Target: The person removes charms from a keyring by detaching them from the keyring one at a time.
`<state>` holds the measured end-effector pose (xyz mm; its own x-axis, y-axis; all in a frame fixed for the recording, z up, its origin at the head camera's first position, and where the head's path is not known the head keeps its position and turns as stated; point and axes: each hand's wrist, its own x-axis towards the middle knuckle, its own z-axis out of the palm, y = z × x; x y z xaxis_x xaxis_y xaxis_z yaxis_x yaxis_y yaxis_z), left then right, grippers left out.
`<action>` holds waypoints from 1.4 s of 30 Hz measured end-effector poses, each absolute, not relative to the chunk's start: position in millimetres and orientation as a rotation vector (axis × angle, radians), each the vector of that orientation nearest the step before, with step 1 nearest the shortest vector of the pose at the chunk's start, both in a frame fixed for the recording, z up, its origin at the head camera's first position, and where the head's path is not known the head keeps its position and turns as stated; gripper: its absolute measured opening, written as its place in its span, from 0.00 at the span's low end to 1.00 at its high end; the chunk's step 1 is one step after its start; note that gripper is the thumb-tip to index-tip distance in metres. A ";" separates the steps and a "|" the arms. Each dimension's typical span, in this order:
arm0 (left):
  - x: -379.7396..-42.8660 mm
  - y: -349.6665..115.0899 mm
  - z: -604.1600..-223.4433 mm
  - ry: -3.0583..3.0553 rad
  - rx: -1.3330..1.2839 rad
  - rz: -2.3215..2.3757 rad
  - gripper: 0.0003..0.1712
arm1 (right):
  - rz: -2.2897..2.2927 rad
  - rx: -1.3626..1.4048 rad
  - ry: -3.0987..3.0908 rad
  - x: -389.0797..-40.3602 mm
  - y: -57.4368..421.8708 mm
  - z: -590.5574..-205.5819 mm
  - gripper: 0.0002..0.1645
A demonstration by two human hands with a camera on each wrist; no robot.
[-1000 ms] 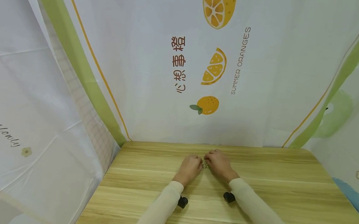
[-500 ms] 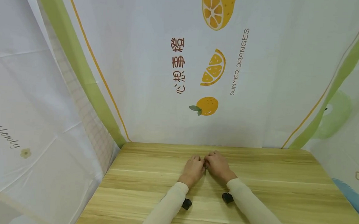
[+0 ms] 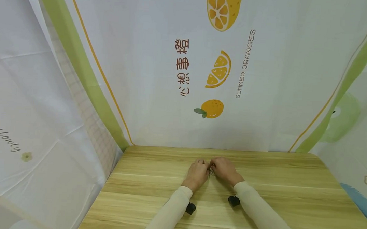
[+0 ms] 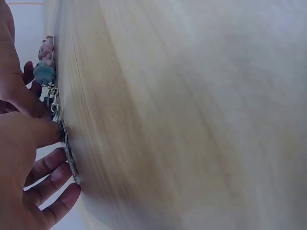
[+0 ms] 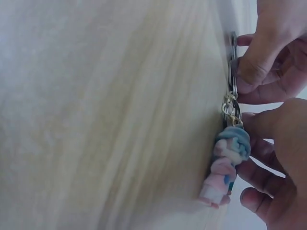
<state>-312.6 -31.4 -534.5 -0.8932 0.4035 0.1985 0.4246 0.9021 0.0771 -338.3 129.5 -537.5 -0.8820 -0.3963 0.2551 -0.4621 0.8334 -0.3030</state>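
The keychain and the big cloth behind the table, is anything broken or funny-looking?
Only the cloth looks funny: its SUMMER ORANGES lettering runs sideways, up instead of across, as if hung turned. The keychain shows no clear damage, though fingers hide parts.

The pale yellow-brown, wood-grained table [image 3: 315,202] has, at its surface near the middle of the far edge, a small pink, white and blue figurine charm [image 5: 223,167] linked to silvery metal rings [image 5: 233,72].

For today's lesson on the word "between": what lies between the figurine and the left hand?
Metal links lie between the figurine and the left hand; the right wrist view shows this.
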 end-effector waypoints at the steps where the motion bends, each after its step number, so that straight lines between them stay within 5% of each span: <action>1: -313.1 -31.0 -534.9 -2.888 -0.630 -0.184 0.08 | 0.548 0.665 -2.843 -338.6 130.0 -537.4 0.08; 42: -316.0 -32.8 -543.3 -2.863 -0.629 -0.535 0.08 | 0.658 0.691 -2.812 -333.8 147.6 -530.1 0.04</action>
